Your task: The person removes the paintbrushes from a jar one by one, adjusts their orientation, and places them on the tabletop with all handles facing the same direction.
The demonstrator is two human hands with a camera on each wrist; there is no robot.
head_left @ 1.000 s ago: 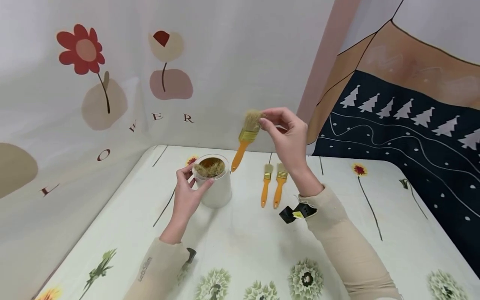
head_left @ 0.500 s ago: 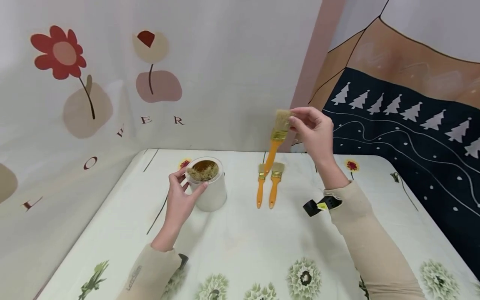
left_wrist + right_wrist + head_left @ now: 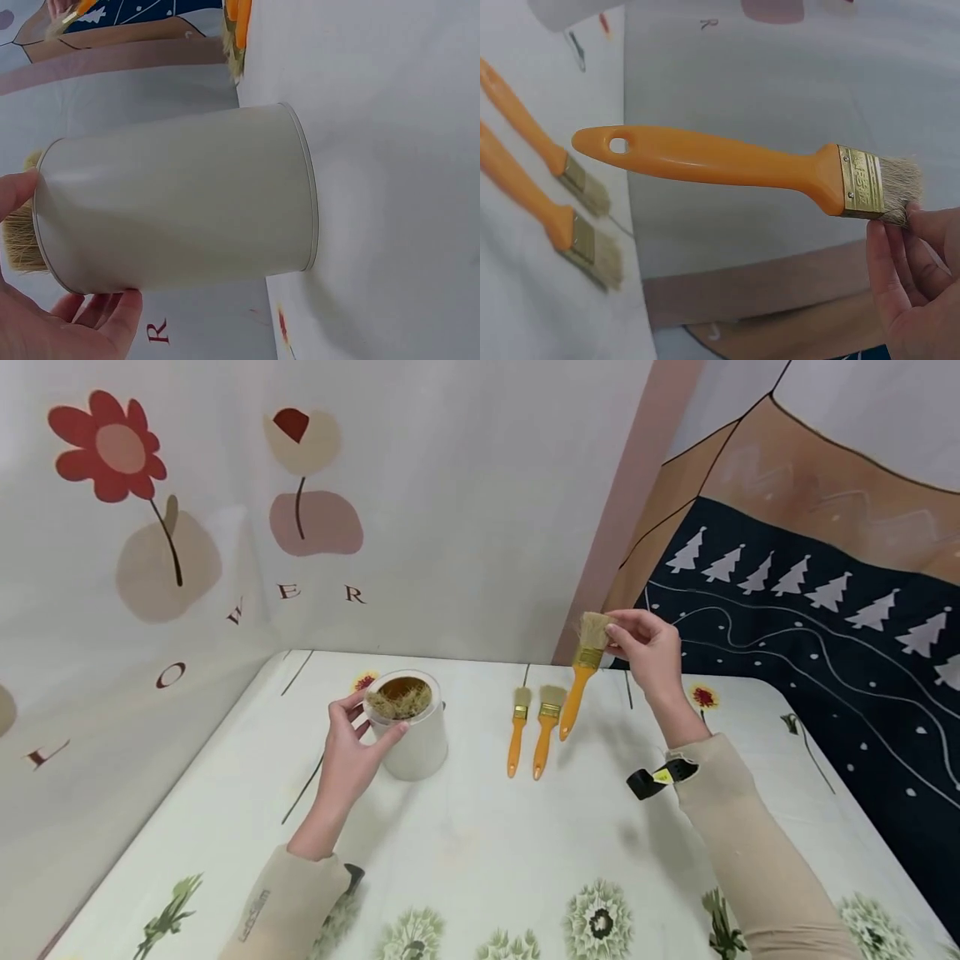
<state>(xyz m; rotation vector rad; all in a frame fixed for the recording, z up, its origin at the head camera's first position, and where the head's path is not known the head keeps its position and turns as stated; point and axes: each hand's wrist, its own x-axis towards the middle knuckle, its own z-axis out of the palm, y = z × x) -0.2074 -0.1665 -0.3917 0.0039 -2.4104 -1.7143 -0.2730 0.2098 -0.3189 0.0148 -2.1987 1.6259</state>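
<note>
My right hand (image 3: 654, 656) pinches a paintbrush (image 3: 576, 697) by its pale bristles. Its orange handle slants down toward the table, and the right wrist view shows a hole near the handle's end. With thumb and fingers on either side of the rim, my left hand (image 3: 351, 764) grips a whitish can (image 3: 416, 747) standing on the table. Bristles (image 3: 401, 702) poke up inside the can; whatever is below them is hidden. Left of the held brush, a narrow paintbrush (image 3: 517, 739) and a wider paintbrush (image 3: 546, 735) lie side by side, bristles away from me.
A white flower-printed cloth (image 3: 465, 877) covers the table. Behind it hangs a pale printed curtain (image 3: 450, 510). A dark panel with white trees (image 3: 810, 635) stands at the right. Each sleeve carries a small black wrist device (image 3: 660, 778).
The right hand has carried the paintbrush rightward from beside the can, past the two lying brushes, and then lowered it toward the table. The left hand keeps hold of the can.
</note>
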